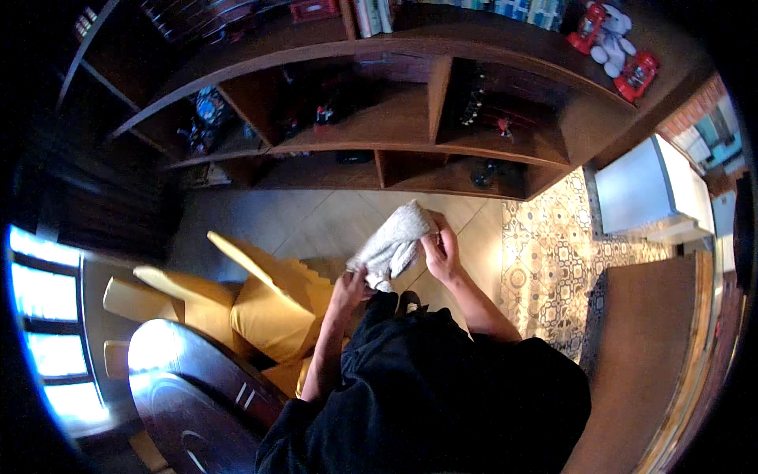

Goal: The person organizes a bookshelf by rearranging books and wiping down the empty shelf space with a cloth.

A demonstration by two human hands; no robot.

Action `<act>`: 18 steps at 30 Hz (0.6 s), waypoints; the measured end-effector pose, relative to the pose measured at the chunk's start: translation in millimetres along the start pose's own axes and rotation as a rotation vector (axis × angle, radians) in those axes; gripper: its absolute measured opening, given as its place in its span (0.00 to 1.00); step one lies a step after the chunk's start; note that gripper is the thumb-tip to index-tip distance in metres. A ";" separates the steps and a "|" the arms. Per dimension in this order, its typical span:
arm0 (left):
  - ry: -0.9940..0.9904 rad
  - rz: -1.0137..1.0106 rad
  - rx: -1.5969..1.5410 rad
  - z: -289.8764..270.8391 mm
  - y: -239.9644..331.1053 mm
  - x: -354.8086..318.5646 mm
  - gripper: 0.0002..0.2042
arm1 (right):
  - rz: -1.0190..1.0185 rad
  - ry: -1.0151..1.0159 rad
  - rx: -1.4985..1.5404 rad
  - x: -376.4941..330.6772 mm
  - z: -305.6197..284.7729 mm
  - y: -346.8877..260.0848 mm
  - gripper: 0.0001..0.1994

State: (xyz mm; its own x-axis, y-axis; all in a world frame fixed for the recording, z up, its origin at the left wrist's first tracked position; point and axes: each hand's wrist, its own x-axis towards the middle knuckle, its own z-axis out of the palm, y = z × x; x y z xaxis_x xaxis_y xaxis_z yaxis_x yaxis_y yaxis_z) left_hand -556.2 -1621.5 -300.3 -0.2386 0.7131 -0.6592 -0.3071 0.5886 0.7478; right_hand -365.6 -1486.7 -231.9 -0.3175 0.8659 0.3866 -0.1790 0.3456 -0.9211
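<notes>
A crumpled light grey cloth (395, 243) hangs bunched in front of my body, above the tiled floor. My left hand (351, 286) pinches its lower left end. At the upper right part of the cloth, my right hand (440, 246) is closed on it with the thumb along the edge. Folds hide some of the fingertips of both hands. Beyond the cloth stands a dark wooden shelf unit (407, 154), apart from both hands.
Yellow-covered chairs (272, 316) and a dark glossy oval table (197, 395) stand to my left. On the shelves are books (489, 8), a white plush toy (612, 43) and red lanterns (638, 77). To the right are a brown counter (643, 340) and a white cabinet (643, 186).
</notes>
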 end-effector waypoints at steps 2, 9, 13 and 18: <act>0.084 0.257 0.708 5.7 -4.2 27.1 0.27 | 0.005 -0.204 -0.032 16.1 -0.6 -20.5 0.15; -0.709 0.671 0.262 47.4 126.5 35.4 0.25 | -0.158 -0.481 -0.320 86.1 -13.3 -50.8 0.17; -0.559 0.729 0.377 66.1 165.6 53.8 0.14 | -0.045 -0.224 -0.517 106.6 -46.8 -87.3 0.18; -0.603 0.927 0.837 55.3 228.0 85.2 0.19 | 0.026 -0.057 -0.607 130.2 -93.1 -104.9 0.20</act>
State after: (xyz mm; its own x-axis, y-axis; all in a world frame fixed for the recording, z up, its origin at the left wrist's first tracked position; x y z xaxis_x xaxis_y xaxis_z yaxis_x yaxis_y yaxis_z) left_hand -595.6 -1405.5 -181.6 0.4473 0.8913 0.0736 0.4323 -0.2875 0.8547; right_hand -301.4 -1376.6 -89.1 -0.3674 0.8617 0.3499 0.3865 0.4837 -0.7853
